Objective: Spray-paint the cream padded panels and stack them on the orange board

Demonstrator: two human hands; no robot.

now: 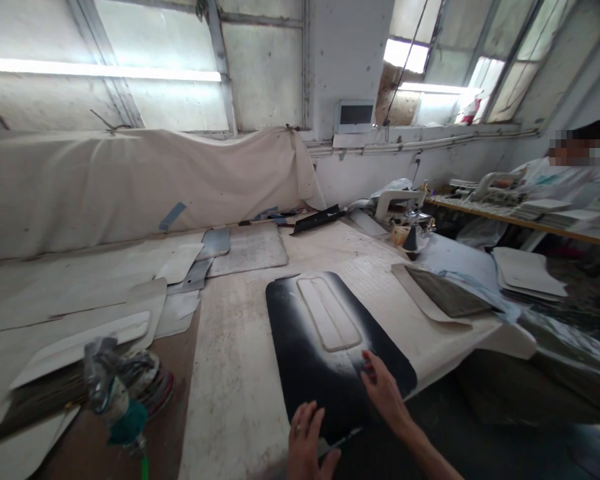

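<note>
In front of me on the table lies a black panel [305, 373] with rounded corners. A pale, long piece with rounded ends [329, 313] lies on its far half, with a whitish haze on the black around it. My right hand [384, 390] is over the panel's right side, fingers apart, fingertips near the pale piece's near end; whether they touch the panel I cannot tell. At the panel's near left corner is my left hand [307, 437], fingers slightly bent and thumb apart. I see nothing held in either hand.
A spray gun [123, 407] with a green hose stands at the lower left beside a can [157, 383]. Pale sheets [125, 300] cover the left side. At the right are a sewing machine [397, 203], stacked panels [527, 273] and a person [570, 173] at another table.
</note>
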